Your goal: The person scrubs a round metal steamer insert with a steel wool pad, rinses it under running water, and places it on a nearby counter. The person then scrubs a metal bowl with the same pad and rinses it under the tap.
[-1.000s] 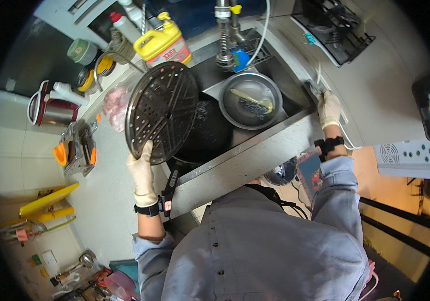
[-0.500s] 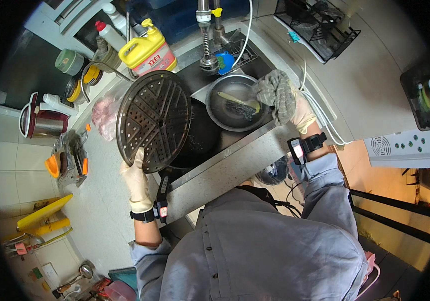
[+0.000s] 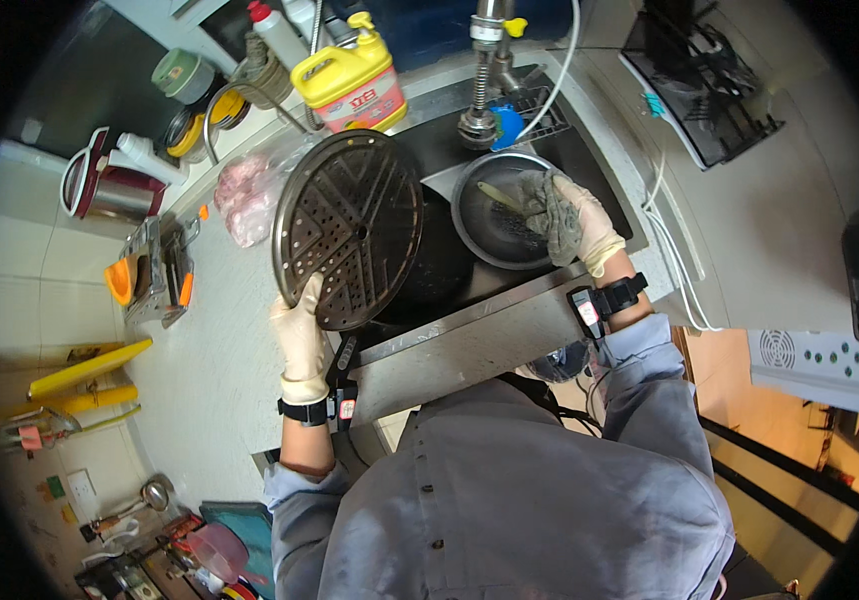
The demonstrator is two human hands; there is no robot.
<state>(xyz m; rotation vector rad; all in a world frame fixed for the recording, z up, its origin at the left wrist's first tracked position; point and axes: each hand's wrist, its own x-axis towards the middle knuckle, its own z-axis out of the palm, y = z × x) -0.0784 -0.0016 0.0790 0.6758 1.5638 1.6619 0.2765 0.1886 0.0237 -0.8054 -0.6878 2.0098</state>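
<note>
My left hand (image 3: pixel 299 335), in a pale glove, grips the lower edge of a round perforated steamer rack (image 3: pixel 334 235), dark metal, held tilted over the left part of the sink. My right hand (image 3: pixel 591 228), gloved too, is closed on a crumpled wet grey cloth (image 3: pixel 554 220), which hangs over the right side of a grey metal bowl (image 3: pixel 469 225). A brush with a pale green handle (image 3: pixel 497 196) lies in that bowl, its bristle end partly behind the cloth. Behind the rack sits a black wok (image 3: pixel 434 265), mostly hidden, its dark handle (image 3: pixel 346 353) pointing toward me.
A tap (image 3: pixel 479 120) with a spring hose hangs above the sink, near a blue item (image 3: pixel 507 125) in a wire rack. At the back left stand a yellow detergent jug (image 3: pixel 354 85) and a plastic bag (image 3: pixel 249 200). A knife holder (image 3: pixel 157 270) stands on the left counter.
My right hand has brought the cloth leftward and down into the bowl, over part of the brush. The left hand still holds the rack. The whole view has shifted.
</note>
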